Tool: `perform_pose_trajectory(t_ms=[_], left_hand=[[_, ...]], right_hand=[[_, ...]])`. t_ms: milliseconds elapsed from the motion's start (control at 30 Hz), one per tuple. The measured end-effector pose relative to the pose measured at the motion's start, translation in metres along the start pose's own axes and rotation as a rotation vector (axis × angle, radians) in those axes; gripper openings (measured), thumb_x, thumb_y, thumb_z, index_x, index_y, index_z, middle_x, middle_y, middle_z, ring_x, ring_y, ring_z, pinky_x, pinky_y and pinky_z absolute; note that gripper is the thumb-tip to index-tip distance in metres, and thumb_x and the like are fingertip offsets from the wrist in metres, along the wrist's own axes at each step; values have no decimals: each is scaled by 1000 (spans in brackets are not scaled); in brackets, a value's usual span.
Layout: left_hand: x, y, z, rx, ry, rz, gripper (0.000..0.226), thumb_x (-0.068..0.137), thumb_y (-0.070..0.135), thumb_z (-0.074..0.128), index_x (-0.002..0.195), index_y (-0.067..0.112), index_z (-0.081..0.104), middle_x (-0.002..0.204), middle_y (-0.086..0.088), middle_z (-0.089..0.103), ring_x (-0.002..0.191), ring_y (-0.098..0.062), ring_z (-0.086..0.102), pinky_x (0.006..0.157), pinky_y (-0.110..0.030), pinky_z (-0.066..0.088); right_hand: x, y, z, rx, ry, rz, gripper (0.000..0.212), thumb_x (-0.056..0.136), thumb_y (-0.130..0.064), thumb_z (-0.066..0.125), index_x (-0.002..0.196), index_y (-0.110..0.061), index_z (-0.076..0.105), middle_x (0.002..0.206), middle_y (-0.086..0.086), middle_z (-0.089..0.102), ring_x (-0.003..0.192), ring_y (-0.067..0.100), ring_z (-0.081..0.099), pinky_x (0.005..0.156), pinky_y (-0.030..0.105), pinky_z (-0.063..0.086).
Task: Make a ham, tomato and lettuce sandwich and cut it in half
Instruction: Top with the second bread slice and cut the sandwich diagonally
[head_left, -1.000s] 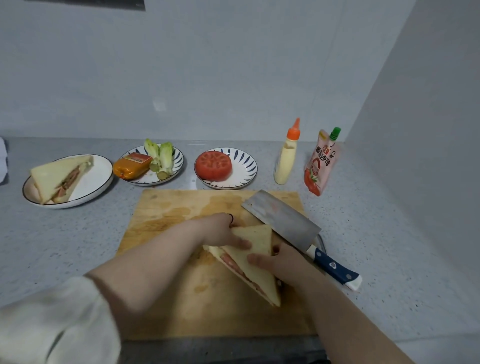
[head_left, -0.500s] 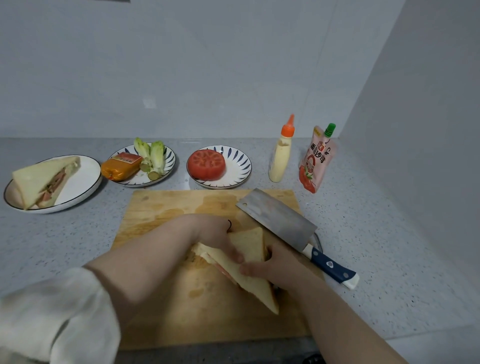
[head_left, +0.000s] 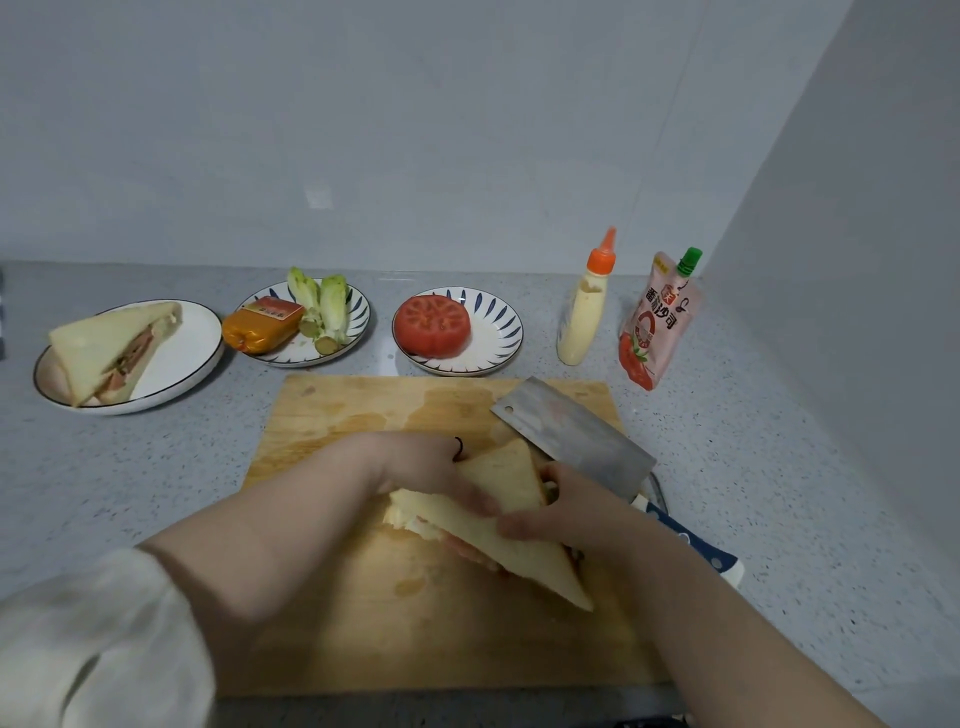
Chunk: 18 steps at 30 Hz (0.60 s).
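Observation:
A triangular sandwich half (head_left: 511, 512) is tilted up off the wooden cutting board (head_left: 363, 415). My left hand (head_left: 415, 467) grips its left side with the thumb on the top bread. My right hand (head_left: 566, 512) grips its right edge, thumb on top. The other sandwich half (head_left: 106, 345) lies on a white plate (head_left: 192, 343) at the far left. A cleaver (head_left: 576, 441) with a blue handle (head_left: 696, 545) rests on the board's right side, just behind my right hand.
Behind the board stand a plate (head_left: 358, 312) with packaged ham (head_left: 262, 327) and lettuce (head_left: 322, 306), and a plate (head_left: 498, 322) with a cut tomato (head_left: 432, 325). A mayonnaise bottle (head_left: 584, 312) and a ketchup pouch (head_left: 657, 322) stand at the back right. A wall rises on the right.
Both hands have lifted the sandwich half's left side off the board, tilting it. My view has drifted slightly to the right.

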<state>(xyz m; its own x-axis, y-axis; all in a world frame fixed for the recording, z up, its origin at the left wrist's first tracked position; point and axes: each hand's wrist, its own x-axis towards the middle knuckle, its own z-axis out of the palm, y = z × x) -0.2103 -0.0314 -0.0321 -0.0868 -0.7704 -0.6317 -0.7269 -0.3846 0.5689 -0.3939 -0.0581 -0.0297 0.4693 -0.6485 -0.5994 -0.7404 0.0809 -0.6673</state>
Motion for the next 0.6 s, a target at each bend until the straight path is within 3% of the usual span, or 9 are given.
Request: perform_pose_trajectory(t_ms=[133, 233, 267, 367, 433, 500, 600], left_hand=[[-19, -12, -9, -320, -34, 40, 16, 77, 32, 68, 88, 26, 59, 94, 9, 65, 93, -8, 60, 79, -22, 48], [-37, -27, -16, -577, -20, 18, 22, 77, 25, 67, 95, 16, 60, 95, -1, 69, 89, -16, 66, 77, -26, 54], [-45, -34, -19, -659, -14, 18, 29, 72, 26, 68, 97, 14, 59, 92, -4, 70, 85, -17, 67, 73, -27, 55], [-68, -59, -25, -842, 40, 10, 43, 59, 30, 65, 98, 12, 58, 86, -6, 71, 75, -17, 69, 66, -26, 57], [-83, -78, -30, -952, 80, 17, 41, 62, 30, 61, 98, 10, 59, 85, -7, 71, 72, -18, 69, 65, -26, 57], [-99, -100, -39, -1048, 150, 18, 41, 63, 30, 60, 97, 7, 60, 79, -8, 72, 67, -18, 69, 61, -24, 57], [-118, -131, -52, -1190, 226, 15, 40, 63, 30, 58, 95, 6, 60, 74, -10, 72, 62, -18, 69, 55, -24, 56]], right_hand=[[3, -25, -14, -38, -107, -21, 71, 70, -40, 73, 130, -24, 38, 85, -18, 46, 75, 0, 48, 56, 15, 41], [9, -53, -18, -122, -176, -52, 53, 73, -39, 70, 118, -26, 44, 83, -16, 48, 76, 2, 49, 56, 16, 45], [11, -66, -15, -140, -201, -71, 47, 75, -38, 69, 114, -24, 48, 85, -14, 51, 78, 4, 52, 58, 17, 48], [25, -100, -6, -175, -259, -123, 47, 79, -39, 64, 119, -16, 52, 106, 1, 60, 100, 19, 58, 85, 32, 50], [34, -124, 2, -178, -280, -146, 50, 79, -44, 61, 118, -15, 52, 114, 8, 57, 103, 24, 55, 87, 36, 46], [46, -150, 13, -126, -306, -123, 65, 67, -55, 62, 117, -17, 50, 106, 5, 56, 95, 21, 54, 84, 34, 47], [65, -180, 32, 85, -380, -123, 75, 44, -64, 59, 105, -21, 53, 104, 4, 55, 105, 28, 52, 103, 45, 38]])
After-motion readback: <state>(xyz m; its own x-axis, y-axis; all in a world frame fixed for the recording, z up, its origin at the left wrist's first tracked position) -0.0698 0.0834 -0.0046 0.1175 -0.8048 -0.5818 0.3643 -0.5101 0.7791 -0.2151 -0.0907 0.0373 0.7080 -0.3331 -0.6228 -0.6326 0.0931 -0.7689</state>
